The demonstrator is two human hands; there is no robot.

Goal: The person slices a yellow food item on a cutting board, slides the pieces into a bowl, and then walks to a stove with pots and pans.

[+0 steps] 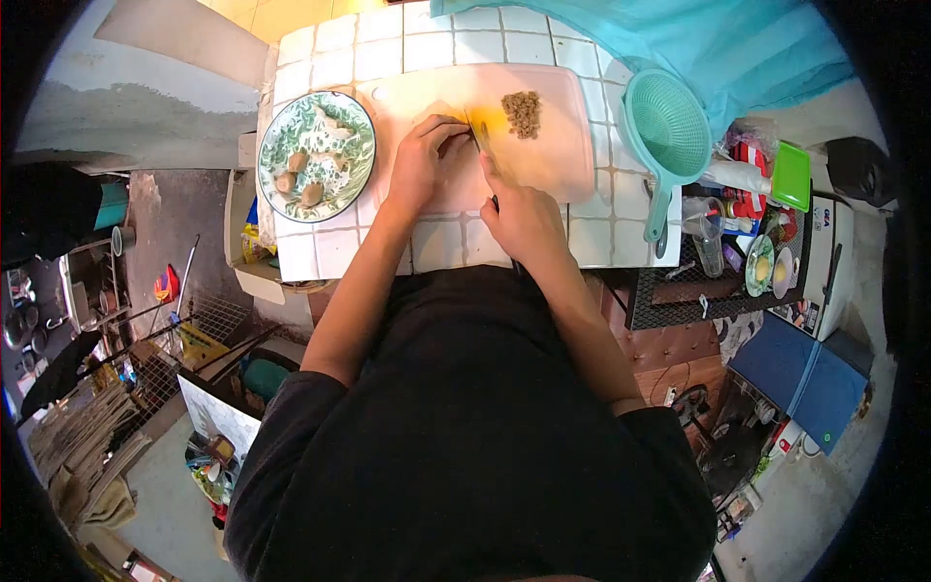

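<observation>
My right hand (524,215) grips a knife (482,139), index finger stretched along it, blade resting at the pink cutting board (543,179). Just left of the blade, my left hand (422,163) has its fingers curled down onto the board. What lies under those fingertips is mostly hidden; a small brownish bit may show there. To the right of the blade sits a small heap of diced brown pieces (522,114). A green-and-white patterned plate (281,121) stands left of the board, bearing several brown round balls (311,195) and pale lumps.
A turquoise plastic strainer (667,121) lies at the right of the white tiled counter (335,257). Blue cloth (766,44) hangs at the back right. Beyond the right edge, a black mesh rack (669,301) holds cups and small plates. A cardboard box (262,283) is below left.
</observation>
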